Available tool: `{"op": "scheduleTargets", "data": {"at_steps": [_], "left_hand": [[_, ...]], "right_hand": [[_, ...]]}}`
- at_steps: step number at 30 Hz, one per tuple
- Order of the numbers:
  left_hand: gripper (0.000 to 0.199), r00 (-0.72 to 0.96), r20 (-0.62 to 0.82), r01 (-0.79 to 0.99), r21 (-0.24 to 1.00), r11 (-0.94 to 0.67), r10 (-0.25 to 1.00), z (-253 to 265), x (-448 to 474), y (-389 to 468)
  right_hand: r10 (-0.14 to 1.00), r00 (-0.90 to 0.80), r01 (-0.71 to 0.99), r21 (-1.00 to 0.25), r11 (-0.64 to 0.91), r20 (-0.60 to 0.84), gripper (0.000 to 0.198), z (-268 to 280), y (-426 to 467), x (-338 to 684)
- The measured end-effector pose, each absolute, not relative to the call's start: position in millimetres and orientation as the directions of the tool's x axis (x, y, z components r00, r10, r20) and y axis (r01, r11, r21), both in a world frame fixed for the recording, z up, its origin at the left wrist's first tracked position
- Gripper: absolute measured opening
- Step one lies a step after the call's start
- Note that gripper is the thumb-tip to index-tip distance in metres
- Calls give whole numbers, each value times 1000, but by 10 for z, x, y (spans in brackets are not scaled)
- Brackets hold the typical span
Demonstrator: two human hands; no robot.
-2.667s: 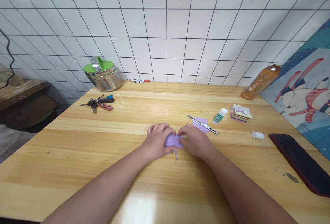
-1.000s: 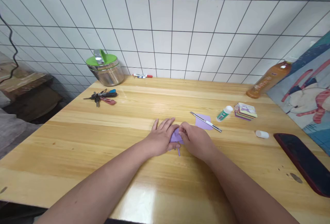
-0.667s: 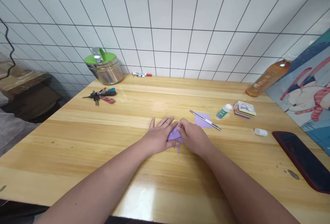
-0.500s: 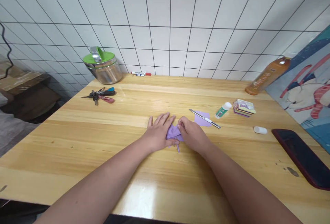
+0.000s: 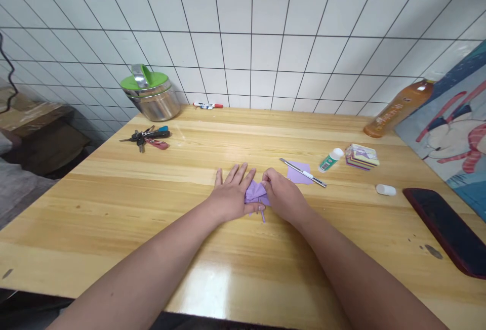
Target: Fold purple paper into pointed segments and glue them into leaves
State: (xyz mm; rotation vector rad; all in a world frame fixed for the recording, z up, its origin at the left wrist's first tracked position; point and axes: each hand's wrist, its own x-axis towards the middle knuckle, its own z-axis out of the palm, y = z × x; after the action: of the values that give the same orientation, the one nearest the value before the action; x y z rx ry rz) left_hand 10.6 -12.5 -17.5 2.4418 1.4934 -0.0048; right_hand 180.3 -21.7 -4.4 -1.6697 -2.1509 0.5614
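A piece of folded purple paper (image 5: 255, 193) lies on the wooden table between my two hands, partly covered by them. My left hand (image 5: 232, 197) is flat on the table with its fingers spread, its thumb pressing along the near side of the paper. With closed fingers, my right hand (image 5: 283, 193) pinches the paper's right edge. A thin purple strip (image 5: 262, 215) sticks out below my left thumb. Beyond my right hand, a utility knife (image 5: 304, 172) rests across a flat purple sheet (image 5: 298, 178).
Right of the knife are a glue stick (image 5: 331, 160), its white cap (image 5: 386, 190), a stack of small paper (image 5: 362, 156), a phone (image 5: 446, 229) and a tea bottle (image 5: 398, 110). Keys (image 5: 146, 138), a steel pot (image 5: 154, 99) and markers (image 5: 207, 106) sit farther back, near the tiled wall.
Both hands stay almost where they were, still on the purple paper. The whole view has shifted slightly, and the paper's upper fold looks a little different.
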Motion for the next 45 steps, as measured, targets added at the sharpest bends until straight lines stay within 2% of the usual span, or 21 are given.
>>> {"op": "scheduleTargets", "data": {"at_steps": [12, 16, 20, 23, 27, 28, 31, 33, 39, 45], "left_hand": [[90, 469, -181, 877, 209, -432, 864, -139, 109, -139], [89, 457, -212, 885, 203, -418, 864, -121, 127, -133], [88, 486, -178, 865, 238, -442, 856, -108, 104, -151], [84, 505, -158, 844, 295, -447, 849, -78, 68, -173], [95, 495, -119, 807, 428, -406, 860, -3, 2, -135], [90, 480, -100, 790, 482, -379, 872, 19, -17, -106], [44, 332, 21, 674, 694, -253, 943, 72, -63, -9], [39, 273, 89, 620, 745, -246, 958, 92, -65, 27], [29, 272, 63, 773, 580, -257, 960, 120, 33, -57], [25, 286, 26, 814, 520, -258, 958, 93, 47, -72]], "right_hand": [[976, -213, 805, -556, 206, 53, 7, -66, -218, 1821], [964, -248, 770, -584, 256, 96, 8, -5, -238, 1873], [965, -215, 728, -634, 261, 150, 8, 60, -247, 1935], [979, -160, 680, -704, 205, 131, 7, 51, -226, 1964], [986, -159, 569, -812, 127, 43, 9, -12, -195, 1996], [985, -170, 546, -830, 110, 18, 9, -26, -193, 2003], [979, -200, 540, -838, 74, -43, 10, -52, -205, 2015], [975, -212, 560, -826, 69, -62, 9, -56, -222, 2007], [977, -206, 573, -815, 81, -48, 8, -58, -246, 1949], [977, -212, 580, -807, 111, -17, 7, -99, -235, 1955]]}}
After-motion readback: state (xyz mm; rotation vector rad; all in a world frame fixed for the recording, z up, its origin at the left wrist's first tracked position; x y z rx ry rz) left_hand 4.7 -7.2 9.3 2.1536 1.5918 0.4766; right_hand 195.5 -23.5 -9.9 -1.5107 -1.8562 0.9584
